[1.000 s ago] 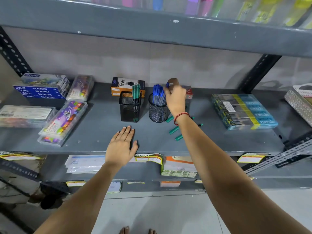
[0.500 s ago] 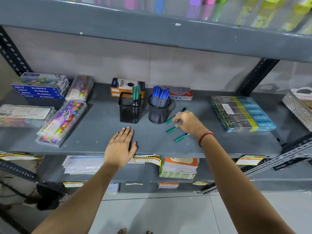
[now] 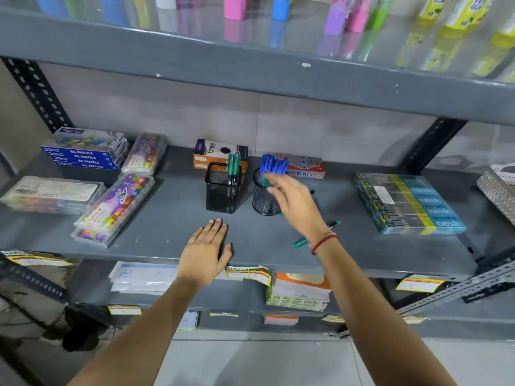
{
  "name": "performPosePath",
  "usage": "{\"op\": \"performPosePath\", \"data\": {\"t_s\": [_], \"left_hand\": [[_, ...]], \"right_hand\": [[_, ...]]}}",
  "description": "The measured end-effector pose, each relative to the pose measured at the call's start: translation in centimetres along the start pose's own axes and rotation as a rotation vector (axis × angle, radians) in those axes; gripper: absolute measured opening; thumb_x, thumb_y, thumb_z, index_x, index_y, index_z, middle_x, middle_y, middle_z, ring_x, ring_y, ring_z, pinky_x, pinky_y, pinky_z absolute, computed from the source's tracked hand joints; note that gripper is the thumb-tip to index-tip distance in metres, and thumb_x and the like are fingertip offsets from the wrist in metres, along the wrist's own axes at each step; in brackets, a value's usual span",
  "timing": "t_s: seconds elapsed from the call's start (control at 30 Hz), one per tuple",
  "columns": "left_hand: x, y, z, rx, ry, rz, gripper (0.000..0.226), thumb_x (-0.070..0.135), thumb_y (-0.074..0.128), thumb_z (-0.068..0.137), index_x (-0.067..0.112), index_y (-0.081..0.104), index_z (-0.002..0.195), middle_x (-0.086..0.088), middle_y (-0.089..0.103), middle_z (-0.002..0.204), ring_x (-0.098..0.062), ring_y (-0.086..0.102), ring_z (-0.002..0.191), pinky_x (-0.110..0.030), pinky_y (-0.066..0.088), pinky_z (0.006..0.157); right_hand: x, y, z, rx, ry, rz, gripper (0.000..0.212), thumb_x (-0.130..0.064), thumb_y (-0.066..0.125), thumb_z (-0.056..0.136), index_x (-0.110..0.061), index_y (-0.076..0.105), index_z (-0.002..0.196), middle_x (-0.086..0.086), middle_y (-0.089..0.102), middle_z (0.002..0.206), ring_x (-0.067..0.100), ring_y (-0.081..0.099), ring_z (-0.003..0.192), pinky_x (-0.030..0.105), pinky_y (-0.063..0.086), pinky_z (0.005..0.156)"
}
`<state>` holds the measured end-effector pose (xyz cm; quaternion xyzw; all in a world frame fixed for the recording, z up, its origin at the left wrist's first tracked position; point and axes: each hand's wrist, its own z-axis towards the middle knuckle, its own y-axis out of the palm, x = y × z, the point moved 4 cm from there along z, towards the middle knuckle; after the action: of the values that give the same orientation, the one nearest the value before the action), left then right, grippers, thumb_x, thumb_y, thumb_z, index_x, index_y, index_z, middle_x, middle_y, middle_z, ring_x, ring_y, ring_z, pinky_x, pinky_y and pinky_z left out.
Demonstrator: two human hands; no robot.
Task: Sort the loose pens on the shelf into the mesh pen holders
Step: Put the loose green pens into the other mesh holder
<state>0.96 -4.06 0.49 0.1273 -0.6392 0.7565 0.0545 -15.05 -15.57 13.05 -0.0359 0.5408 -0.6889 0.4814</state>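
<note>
On the grey shelf (image 3: 172, 218) stand two black mesh holders. The square holder (image 3: 220, 190) has a few green pens (image 3: 233, 165) in it. The round holder (image 3: 262, 201) is packed with blue pens (image 3: 273, 164). My right hand (image 3: 295, 204) hovers, blurred, in front of the round holder, its fingers pinching a green pen (image 3: 267, 183) near the rim. One loose green pen (image 3: 302, 242) lies by my wrist. Another loose green pen (image 3: 313, 191) shows partly behind the hand. My left hand (image 3: 204, 252) rests flat on the shelf's front edge, fingers spread.
Pastel boxes (image 3: 86, 151) and crayon cases (image 3: 117, 204) fill the shelf's left side. An orange box (image 3: 214, 151) and a red pen box (image 3: 306, 168) sit behind the holders. A wrapped pack (image 3: 407, 201) lies at the right. The upper shelf (image 3: 250, 71) hangs overhead.
My right hand reached down to the loose green pens, took one and lifted it up left toward the holders. My left hand stayed flat on the shelf.
</note>
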Motion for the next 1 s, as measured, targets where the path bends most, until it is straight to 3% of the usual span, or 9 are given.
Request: {"op": "performPosePath", "data": {"t_s": [0.1, 0.2, 0.33, 0.43, 0.6, 0.67, 0.83, 1.0], "left_hand": [[0.1, 0.0, 0.1, -0.009, 0.000, 0.006, 0.059, 0.041, 0.028, 0.091, 0.004, 0.054, 0.128, -0.014, 0.052, 0.134, -0.027, 0.046, 0.126, -0.043, 0.032, 0.105], [0.0, -0.1, 0.0, -0.021, 0.013, 0.006, 0.059, 0.041, 0.027, 0.091, 0.003, 0.054, 0.128, -0.014, 0.053, 0.134, -0.028, 0.046, 0.126, -0.044, 0.033, 0.104], [-0.1, -0.5, -0.1, -0.026, 0.027, 0.025, 0.059, 0.040, 0.026, 0.092, 0.001, 0.054, 0.127, -0.014, 0.053, 0.133, -0.027, 0.047, 0.125, -0.045, 0.033, 0.103], [-0.3, -0.4, -0.2, -0.026, 0.004, 0.032, 0.058, 0.040, 0.028, 0.092, 0.001, 0.054, 0.127, -0.015, 0.054, 0.133, -0.027, 0.048, 0.124, -0.045, 0.036, 0.102], [-0.4, -0.3, -0.2, -0.016, -0.001, 0.032, 0.059, 0.041, 0.027, 0.092, 0.002, 0.053, 0.128, -0.014, 0.053, 0.134, -0.027, 0.047, 0.126, -0.045, 0.036, 0.103], [-0.5, -0.2, -0.2, -0.011, 0.001, 0.037, 0.060, 0.042, 0.025, 0.093, 0.003, 0.051, 0.130, -0.012, 0.052, 0.135, -0.026, 0.045, 0.127, -0.044, 0.034, 0.104], [-0.4, -0.3, -0.3, 0.000, 0.004, 0.041, 0.060, 0.042, 0.026, 0.093, 0.003, 0.052, 0.129, -0.012, 0.053, 0.134, -0.026, 0.046, 0.127, -0.044, 0.034, 0.104], [-0.5, -0.3, -0.3, 0.006, -0.001, 0.039, 0.059, 0.041, 0.027, 0.092, 0.003, 0.053, 0.129, -0.013, 0.053, 0.134, -0.026, 0.046, 0.126, -0.043, 0.035, 0.104]], "right_hand": [[-3.7, -2.6, 3.0, 0.329, 0.055, 0.313, 0.031, -0.005, 0.052, 0.093, -0.011, 0.051, 0.123, 0.013, 0.067, 0.104, 0.018, 0.064, 0.089, 0.023, 0.052, 0.084], [-4.6, -2.8, 6.3, 0.502, 0.108, 0.408, 0.027, -0.001, 0.052, 0.090, -0.007, 0.050, 0.116, 0.015, 0.068, 0.097, 0.019, 0.064, 0.080, 0.024, 0.054, 0.074], [-3.5, 0.7, 8.3, 0.448, 0.120, 0.337, 0.022, 0.001, 0.053, 0.088, -0.002, 0.053, 0.110, 0.020, 0.069, 0.091, 0.030, 0.067, 0.078, 0.038, 0.058, 0.072], [-3.2, 2.6, 8.4, 0.406, 0.134, 0.256, 0.020, -0.002, 0.055, 0.089, -0.001, 0.055, 0.109, 0.021, 0.070, 0.093, 0.032, 0.068, 0.082, 0.035, 0.058, 0.076], [-4.1, 1.3, 9.0, 0.605, 0.064, 0.345, 0.028, -0.004, 0.050, 0.090, -0.002, 0.051, 0.118, 0.022, 0.062, 0.103, 0.029, 0.065, 0.086, 0.033, 0.057, 0.075], [-4.0, 1.6, 9.9, 0.572, 0.061, 0.326, 0.028, -0.005, 0.050, 0.091, -0.002, 0.051, 0.119, 0.023, 0.060, 0.104, 0.030, 0.065, 0.086, 0.035, 0.058, 0.074], [-2.1, 5.6, 9.2, 0.259, 0.176, 0.139, 0.021, -0.003, 0.054, 0.089, -0.002, 0.054, 0.111, 0.021, 0.068, 0.090, 0.031, 0.067, 0.079, 0.040, 0.059, 0.074], [-1.3, 5.5, 8.3, 0.074, 0.233, 0.060, 0.020, -0.011, 0.052, 0.093, -0.003, 0.058, 0.110, 0.023, 0.066, 0.103, 0.037, 0.065, 0.093, 0.040, 0.056, 0.080]]}}
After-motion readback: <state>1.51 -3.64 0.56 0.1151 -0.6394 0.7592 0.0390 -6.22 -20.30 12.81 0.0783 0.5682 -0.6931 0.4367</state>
